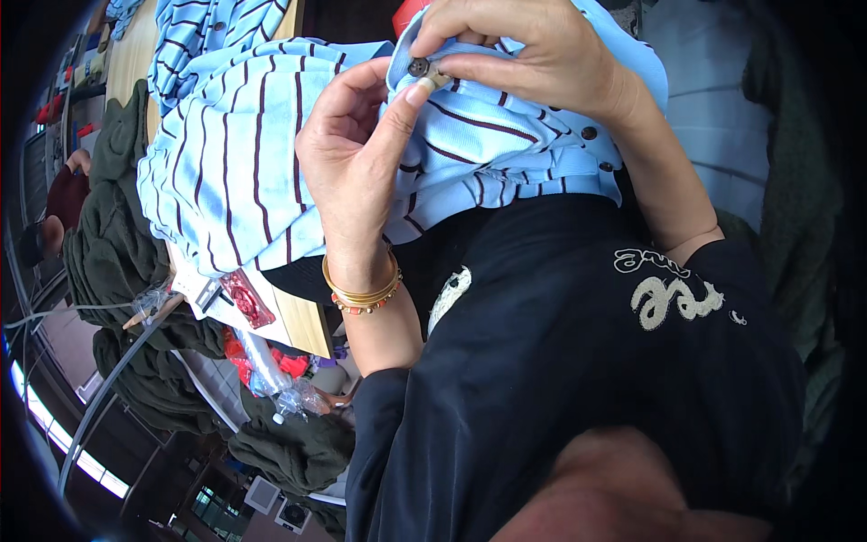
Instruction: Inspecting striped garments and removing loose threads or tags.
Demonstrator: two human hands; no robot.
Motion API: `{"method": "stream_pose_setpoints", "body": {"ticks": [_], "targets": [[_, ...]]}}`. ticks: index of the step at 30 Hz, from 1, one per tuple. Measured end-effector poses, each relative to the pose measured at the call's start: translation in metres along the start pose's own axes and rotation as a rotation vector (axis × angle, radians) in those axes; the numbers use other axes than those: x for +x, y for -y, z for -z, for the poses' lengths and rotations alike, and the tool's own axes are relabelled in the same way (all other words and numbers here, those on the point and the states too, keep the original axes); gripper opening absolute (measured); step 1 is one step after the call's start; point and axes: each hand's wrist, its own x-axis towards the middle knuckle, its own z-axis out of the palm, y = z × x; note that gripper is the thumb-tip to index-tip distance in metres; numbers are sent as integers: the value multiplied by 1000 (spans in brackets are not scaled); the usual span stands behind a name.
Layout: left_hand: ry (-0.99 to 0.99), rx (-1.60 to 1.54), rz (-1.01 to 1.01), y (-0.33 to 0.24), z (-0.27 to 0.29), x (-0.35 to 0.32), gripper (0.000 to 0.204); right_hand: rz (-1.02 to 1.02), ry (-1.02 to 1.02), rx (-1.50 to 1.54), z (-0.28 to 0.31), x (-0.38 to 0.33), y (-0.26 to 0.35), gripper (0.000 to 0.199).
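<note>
A light blue knit garment (pixel 235 135) with thin dark stripes lies bunched across my lap and the table. My left hand (pixel 357 149), with gold bangles on its wrist, pinches the garment's edge between thumb and fingers. Just above the left thumb, a dark round button (pixel 418 67) shows on that edge. From the other side, my right hand (pixel 533 59) closes its thumb and forefinger on the same edge, right beside the button. More dark buttons (pixel 589 133) run along the cloth under my right wrist. The fingertips hide whatever lies between them.
A wooden table (pixel 302 321) holds a red packet (pixel 246 298). Dark green knit pieces (pixel 117 235) are heaped on the left. Below the table edge are a plastic bottle (pixel 262 361) and red cloth. Another person (pixel 65 199) is at the far left. Something red (pixel 406 13) shows behind the garment.
</note>
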Motion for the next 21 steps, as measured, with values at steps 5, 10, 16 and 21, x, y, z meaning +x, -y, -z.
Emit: {"method": "stream_pose_setpoints", "body": {"ticks": [5,10,16,21], "targets": [[-18,-1,-40,3,-1,0,26,-183,56,176,12,12,14,23],[-78,33,-45,4,-4,-1,24,-287,21,276,10,23,22,32],[-106,46,-110,8,-8,-2,23,-462,241,295,21,20,16,28],[-119,94,-123,8,-7,0,21,-586,232,431,19,14,16,21]]}}
